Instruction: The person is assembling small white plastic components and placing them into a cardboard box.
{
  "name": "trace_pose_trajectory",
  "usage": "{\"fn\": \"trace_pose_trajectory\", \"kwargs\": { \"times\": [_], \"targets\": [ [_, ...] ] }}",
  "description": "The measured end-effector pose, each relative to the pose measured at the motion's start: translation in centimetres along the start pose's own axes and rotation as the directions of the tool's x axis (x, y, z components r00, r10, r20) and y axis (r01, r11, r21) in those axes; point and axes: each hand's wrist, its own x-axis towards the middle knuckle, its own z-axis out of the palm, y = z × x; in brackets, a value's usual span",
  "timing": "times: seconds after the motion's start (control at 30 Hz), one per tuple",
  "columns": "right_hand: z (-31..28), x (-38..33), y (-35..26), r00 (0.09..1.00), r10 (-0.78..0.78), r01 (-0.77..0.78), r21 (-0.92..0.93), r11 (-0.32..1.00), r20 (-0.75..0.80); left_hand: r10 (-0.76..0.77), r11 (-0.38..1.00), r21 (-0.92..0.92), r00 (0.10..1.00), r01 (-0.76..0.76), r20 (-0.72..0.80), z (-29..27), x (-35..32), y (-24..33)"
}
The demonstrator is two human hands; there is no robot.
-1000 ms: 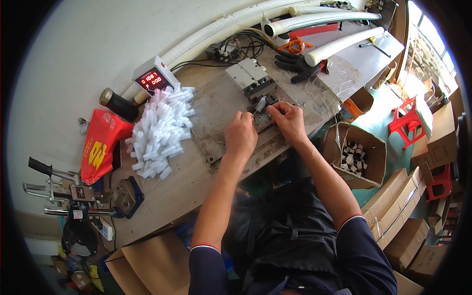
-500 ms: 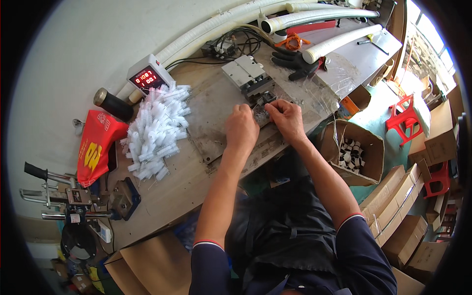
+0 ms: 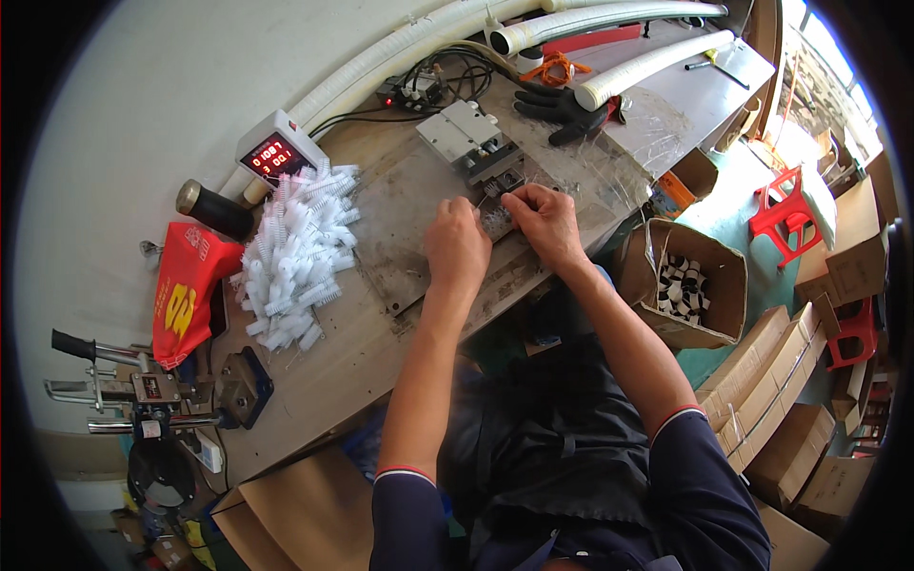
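Observation:
My left hand [image 3: 457, 249] and my right hand [image 3: 543, 221] meet over a small metal fixture [image 3: 497, 181] mounted on a grey metal plate [image 3: 419, 219] on the workbench. Both hands have fingers curled around a small part [image 3: 497, 217] at the fixture's near end; the part is mostly hidden by the fingers. A heap of small white brushes [image 3: 293, 257] lies on the bench left of my left hand. A pale grey block [image 3: 455, 131] sits just beyond the fixture.
A white box with red digits [image 3: 278, 154] stands at the back left, near a dark roll [image 3: 214, 209] and a red bag [image 3: 187, 290]. Black gloves [image 3: 564, 105] and white tubes [image 3: 609, 14] lie beyond. An open carton of small parts [image 3: 687, 285] stands at my right; a clamp tool [image 3: 143, 395] at the left.
Both hands stay at the fixture; the fingers have shifted slightly on the small part. The view has tilted a little.

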Motion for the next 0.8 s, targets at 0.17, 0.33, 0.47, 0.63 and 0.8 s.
{"fn": "trace_pose_trajectory", "kwargs": {
  "times": [0.17,0.33,0.47,0.63,0.8],
  "targets": [
    [0.0,0.1,0.1,1.000,-0.013,0.013,0.005,1.000,-0.007,0.006,1.000,0.001,0.999,-0.005,-0.042,0.3,-0.1,0.0],
    [0.1,0.1,-0.4,1.000,0.006,-0.006,0.023,1.000,-0.007,0.061,0.998,-0.006,0.993,-0.062,-0.106,-0.4,-0.5,-0.4],
    [-0.3,0.0,-0.5,0.999,0.038,-0.037,0.063,0.997,-0.008,0.073,0.997,0.013,0.978,-0.072,-0.193,-1.8,-1.9,-0.7],
    [-0.5,-0.3,-0.5,0.999,-0.032,0.031,0.114,0.993,0.008,0.137,0.989,-0.014,0.954,-0.146,-0.265,-2.6,-3.4,-1.4],
    [-0.9,-0.7,-0.5,0.994,-0.058,0.037,0.218,0.975,0.091,0.215,0.975,0.004,0.934,-0.223,-0.287,-2.5,-3.7,-1.5]
  ]
}}
